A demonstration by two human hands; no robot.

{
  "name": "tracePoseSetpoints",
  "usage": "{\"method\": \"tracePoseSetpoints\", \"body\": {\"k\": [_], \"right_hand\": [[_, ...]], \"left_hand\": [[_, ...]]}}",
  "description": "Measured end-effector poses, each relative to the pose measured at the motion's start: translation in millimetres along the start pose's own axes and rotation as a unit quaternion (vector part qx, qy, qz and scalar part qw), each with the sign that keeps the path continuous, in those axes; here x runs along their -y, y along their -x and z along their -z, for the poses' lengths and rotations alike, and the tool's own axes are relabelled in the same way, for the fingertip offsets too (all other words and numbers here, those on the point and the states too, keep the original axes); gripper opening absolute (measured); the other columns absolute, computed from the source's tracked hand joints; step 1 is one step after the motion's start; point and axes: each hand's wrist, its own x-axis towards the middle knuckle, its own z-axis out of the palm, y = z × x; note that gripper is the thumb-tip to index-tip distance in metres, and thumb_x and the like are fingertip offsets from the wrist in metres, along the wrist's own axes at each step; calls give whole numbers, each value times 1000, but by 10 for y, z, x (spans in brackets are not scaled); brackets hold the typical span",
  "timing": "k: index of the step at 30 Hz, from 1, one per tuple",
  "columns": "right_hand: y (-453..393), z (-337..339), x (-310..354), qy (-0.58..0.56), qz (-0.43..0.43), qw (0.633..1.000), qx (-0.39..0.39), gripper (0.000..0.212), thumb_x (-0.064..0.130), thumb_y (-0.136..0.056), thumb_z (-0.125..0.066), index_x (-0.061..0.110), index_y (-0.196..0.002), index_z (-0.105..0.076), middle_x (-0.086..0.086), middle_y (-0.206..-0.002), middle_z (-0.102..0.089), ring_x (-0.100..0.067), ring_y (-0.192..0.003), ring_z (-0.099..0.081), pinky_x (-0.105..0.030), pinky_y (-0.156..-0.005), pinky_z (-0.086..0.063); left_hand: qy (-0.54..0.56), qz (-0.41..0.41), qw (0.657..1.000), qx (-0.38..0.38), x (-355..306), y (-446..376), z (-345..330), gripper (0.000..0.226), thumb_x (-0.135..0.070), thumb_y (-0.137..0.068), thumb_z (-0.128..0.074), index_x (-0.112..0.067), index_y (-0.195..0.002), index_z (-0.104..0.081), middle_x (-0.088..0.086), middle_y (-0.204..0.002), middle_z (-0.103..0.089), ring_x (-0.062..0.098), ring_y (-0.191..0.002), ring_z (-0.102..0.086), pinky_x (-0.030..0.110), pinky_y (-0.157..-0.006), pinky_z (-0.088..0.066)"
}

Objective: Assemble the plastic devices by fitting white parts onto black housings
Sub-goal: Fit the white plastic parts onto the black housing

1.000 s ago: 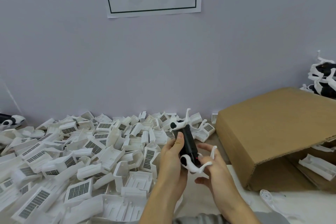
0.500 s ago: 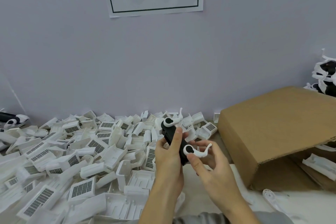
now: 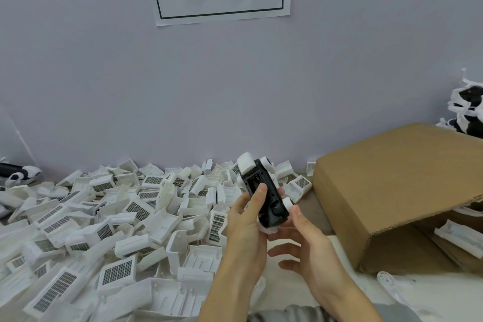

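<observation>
At the far left edge lies one finished black-and-white device (image 3: 19,171). Next, a big heap of white plastic parts (image 3: 104,217) with dark grids covers the table in front of the wall. My left hand (image 3: 245,230) is raised over the heap's right edge, thumb and fingers wrapped around the black housing (image 3: 266,193), which stands tilted with white pieces on its corners. My right hand (image 3: 311,246) is just beside it, thumb tip touching the housing's lower right corner, the other fingers spread loose underneath. To the right a cardboard box (image 3: 392,185) lies on its side; inside I see long white parts (image 3: 460,239). Behind it, more assembled devices (image 3: 467,110) are piled.
</observation>
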Motion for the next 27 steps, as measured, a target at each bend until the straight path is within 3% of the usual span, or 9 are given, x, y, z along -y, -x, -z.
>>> {"method": "tracePoseSetpoints", "body": {"k": [3,5,8,12,17,22,27], "right_hand": [[-16,-1,-20,43,-9,999,-18,81,80,-60,-51,11,-99,-68,-8,-84,-74,-23,-71,-70,-37,-67,-46],[-2,4,-15,66,-6,998,-14,76,81,-63,-50,17,-98,-71,-7,-84,-74,-22,-71,-70,-36,-67,-47],[49,-22,5,141,1,990,21,63,76,-68,-57,24,-99,-71,-1,-82,-72,-16,-69,-68,-30,-64,-48],[59,-36,-15,336,36,940,55,23,47,-79,-78,27,-88,-72,2,-78,-70,-1,-60,-59,-17,-61,-45],[80,-75,-77,460,53,882,86,14,35,-72,-82,26,-70,-72,7,-67,-67,2,-58,-57,-11,-58,-43],[31,-25,-72,425,96,900,24,16,23,-84,-72,24,-68,-68,10,-72,-71,-3,-64,-64,-14,-59,-47],[10,82,2,250,88,960,-91,11,5,-91,-66,9,-80,-66,-5,-74,-69,-21,-53,-70,-26,-43,-50]], "left_hand": [[-35,-9,999,-9,-4,-11,6,43,-32,-79,-74,4,-102,-75,20,-101,-75,26,-80,-73,37,-70,-59],[-57,-24,998,-19,-27,-18,13,44,-33,-79,-74,4,-102,-75,18,-96,-75,26,-79,-72,37,-73,-58],[-43,-39,997,-47,-127,-33,15,41,-29,-76,-75,2,-104,-74,16,-95,-77,24,-79,-74,34,-65,-59],[1,-102,991,-86,-362,-99,95,33,-23,-72,-73,-3,-99,-72,10,-88,-76,18,-79,-74,33,-74,-58],[-8,-148,984,-94,-516,-105,173,28,-25,-74,-74,-10,-98,-73,4,-89,-78,14,-87,-74,35,-91,-53],[-79,-152,981,-96,-414,-113,168,15,-19,-89,-71,-10,-100,-75,4,-89,-78,19,-90,-74,35,-87,-56],[-170,-151,971,-69,-306,-113,132,12,-13,-91,-71,-13,-102,-75,4,-93,-79,20,-88,-76,31,-73,-61]]}}
